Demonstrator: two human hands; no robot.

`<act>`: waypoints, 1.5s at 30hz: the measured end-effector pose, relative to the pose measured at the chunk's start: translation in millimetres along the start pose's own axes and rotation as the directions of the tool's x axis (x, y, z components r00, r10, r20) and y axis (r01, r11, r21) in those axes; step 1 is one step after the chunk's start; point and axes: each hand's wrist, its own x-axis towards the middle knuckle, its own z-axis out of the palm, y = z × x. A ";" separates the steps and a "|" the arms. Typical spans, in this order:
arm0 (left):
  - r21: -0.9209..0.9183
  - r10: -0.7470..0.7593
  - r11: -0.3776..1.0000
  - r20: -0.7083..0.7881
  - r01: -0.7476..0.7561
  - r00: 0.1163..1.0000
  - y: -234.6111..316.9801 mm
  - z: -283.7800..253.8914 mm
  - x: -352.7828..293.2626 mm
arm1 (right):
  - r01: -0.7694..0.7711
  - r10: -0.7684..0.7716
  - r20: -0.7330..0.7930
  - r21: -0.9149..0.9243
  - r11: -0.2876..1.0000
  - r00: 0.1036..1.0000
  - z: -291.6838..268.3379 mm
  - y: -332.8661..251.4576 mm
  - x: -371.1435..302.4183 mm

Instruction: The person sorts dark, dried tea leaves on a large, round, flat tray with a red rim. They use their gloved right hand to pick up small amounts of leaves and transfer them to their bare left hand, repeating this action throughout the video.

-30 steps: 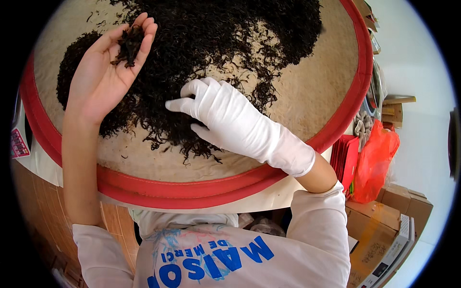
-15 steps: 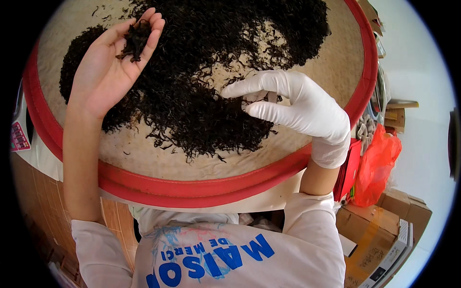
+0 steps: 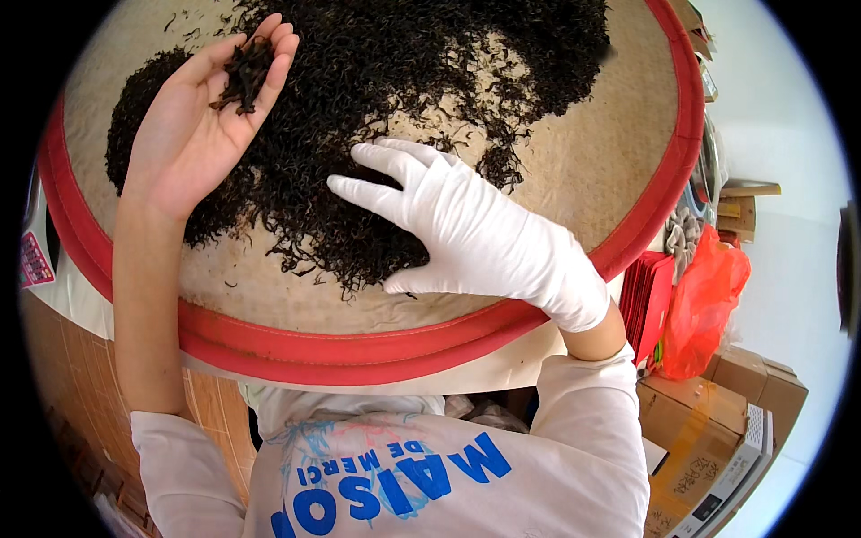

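Note:
A wide round woven tray (image 3: 574, 170) with a red rim holds a spread heap of dark dried leaves (image 3: 386, 99). My left hand (image 3: 193, 134), bare, is raised palm up over the tray's left side with a small clump of the dark leaves (image 3: 242, 76) cupped on its fingers. My right hand (image 3: 457, 229), in a white glove, lies flat on the near edge of the heap with its fingers spread and pointing left, holding nothing.
Right of the tray stand an orange-red plastic bag (image 3: 708, 305), a stack of red packets (image 3: 650, 296) and cardboard boxes (image 3: 717, 421) on the floor. Brown tiled flooring (image 3: 72, 394) shows at the lower left.
My gloved right hand swung right across the heap, then came back left and now lies spread on the leaves. My left hand has kept its clump, almost still.

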 end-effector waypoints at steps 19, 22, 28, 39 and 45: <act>-0.028 0.017 0.999 -0.018 -0.017 1.000 1.3 1.5 -4.6 | -0.077 0.068 -0.060 -0.172 0.982 0.996 16.6 -8.1 13.1; -0.042 -0.003 0.999 0.012 0.004 1.000 2.0 0.4 -4.1 | -0.097 0.093 -0.099 -0.032 0.995 0.991 14.4 -6.2 12.7; 0.001 -0.002 1.000 -0.044 0.002 0.999 2.6 4.6 -6.2 | -0.039 0.175 -0.300 0.409 0.912 0.938 1.6 3.6 12.1; 0.162 -0.053 0.984 -0.168 0.081 0.984 -31.6 23.1 -6.0 | -0.238 0.508 -0.018 0.869 0.434 0.861 -20.8 8.2 9.2; 0.206 -0.205 0.945 -0.226 0.253 0.952 -54.0 29.6 -8.1 | -0.100 0.460 -0.281 0.757 0.646 0.843 -11.1 0.3 16.6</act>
